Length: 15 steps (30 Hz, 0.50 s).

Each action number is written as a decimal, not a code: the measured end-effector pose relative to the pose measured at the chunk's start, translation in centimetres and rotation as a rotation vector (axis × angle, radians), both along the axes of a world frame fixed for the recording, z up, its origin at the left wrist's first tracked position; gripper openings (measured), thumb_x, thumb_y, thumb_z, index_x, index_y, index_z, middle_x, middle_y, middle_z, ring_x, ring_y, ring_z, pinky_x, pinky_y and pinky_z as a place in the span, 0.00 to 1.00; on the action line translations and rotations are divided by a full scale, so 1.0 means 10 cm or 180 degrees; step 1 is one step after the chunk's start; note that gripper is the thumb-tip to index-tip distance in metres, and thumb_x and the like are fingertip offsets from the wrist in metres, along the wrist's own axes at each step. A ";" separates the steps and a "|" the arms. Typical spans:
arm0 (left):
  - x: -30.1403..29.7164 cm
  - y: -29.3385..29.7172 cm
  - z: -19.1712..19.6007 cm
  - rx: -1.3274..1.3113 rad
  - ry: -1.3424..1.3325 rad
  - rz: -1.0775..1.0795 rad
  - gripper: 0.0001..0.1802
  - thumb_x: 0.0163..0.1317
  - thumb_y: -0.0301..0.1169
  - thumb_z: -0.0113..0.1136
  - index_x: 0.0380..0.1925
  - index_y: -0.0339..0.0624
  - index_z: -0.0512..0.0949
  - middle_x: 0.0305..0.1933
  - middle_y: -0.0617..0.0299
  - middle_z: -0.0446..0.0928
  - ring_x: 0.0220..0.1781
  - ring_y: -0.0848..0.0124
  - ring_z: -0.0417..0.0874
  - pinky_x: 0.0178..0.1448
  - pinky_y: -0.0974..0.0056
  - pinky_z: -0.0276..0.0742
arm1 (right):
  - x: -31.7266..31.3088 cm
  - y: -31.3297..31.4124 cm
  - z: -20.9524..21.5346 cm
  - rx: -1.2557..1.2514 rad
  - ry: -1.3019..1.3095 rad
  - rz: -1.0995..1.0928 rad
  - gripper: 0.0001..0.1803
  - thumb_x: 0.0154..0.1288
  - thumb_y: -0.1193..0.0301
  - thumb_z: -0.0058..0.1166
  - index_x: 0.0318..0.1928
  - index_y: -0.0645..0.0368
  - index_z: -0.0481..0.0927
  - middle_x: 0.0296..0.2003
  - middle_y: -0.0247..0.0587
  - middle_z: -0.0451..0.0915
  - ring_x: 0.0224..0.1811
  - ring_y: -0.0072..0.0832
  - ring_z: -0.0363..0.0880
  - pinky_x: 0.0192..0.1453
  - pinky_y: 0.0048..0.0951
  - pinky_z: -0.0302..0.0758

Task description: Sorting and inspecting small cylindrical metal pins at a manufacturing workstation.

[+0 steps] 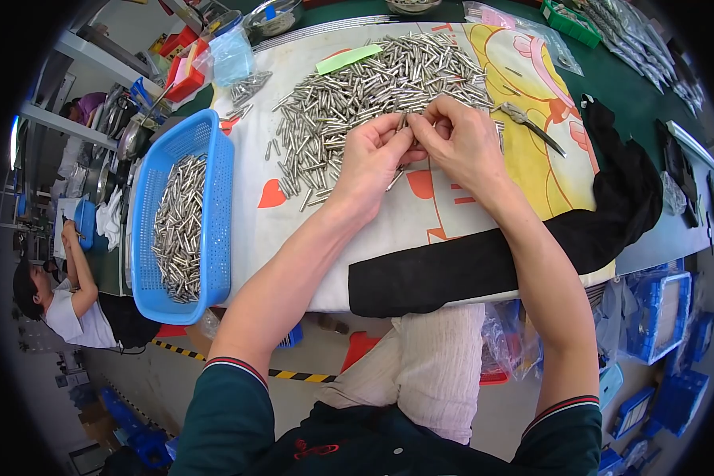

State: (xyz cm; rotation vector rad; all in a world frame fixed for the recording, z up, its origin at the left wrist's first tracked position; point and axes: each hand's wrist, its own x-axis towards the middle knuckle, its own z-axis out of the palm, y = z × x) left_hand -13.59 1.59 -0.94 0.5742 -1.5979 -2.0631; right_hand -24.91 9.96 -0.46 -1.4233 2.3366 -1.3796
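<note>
My left hand [370, 163] and my right hand [462, 143] meet over a patterned cloth [420, 214], fingertips pinched together on small metal pins [403, 120]. One more pin [395, 179] sticks out below my left palm. Just beyond the hands lies a wide heap of loose metal pins [373, 87]. At my left stands a blue plastic basket [218, 198] with a pile of the same pins [178, 230] inside.
Small pliers [531, 123] lie on the cloth right of the hands. A black cloth [611, 214] drapes over the table's front right edge. Red trays [184, 75] and a bagged item [232, 55] sit at the back left. Another person [67, 297] sits far left.
</note>
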 end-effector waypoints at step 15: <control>0.00 -0.01 -0.03 -0.0033 0.0029 -0.0014 0.11 0.67 0.26 0.48 0.43 0.32 0.76 0.38 0.59 0.80 0.37 0.77 0.81 0.45 0.73 0.79 | 0.00 0.00 0.00 0.0019 0.0096 0.0019 0.17 0.57 0.58 0.56 0.24 0.59 0.77 0.15 0.41 0.74 0.19 0.39 0.76 0.26 0.37 0.70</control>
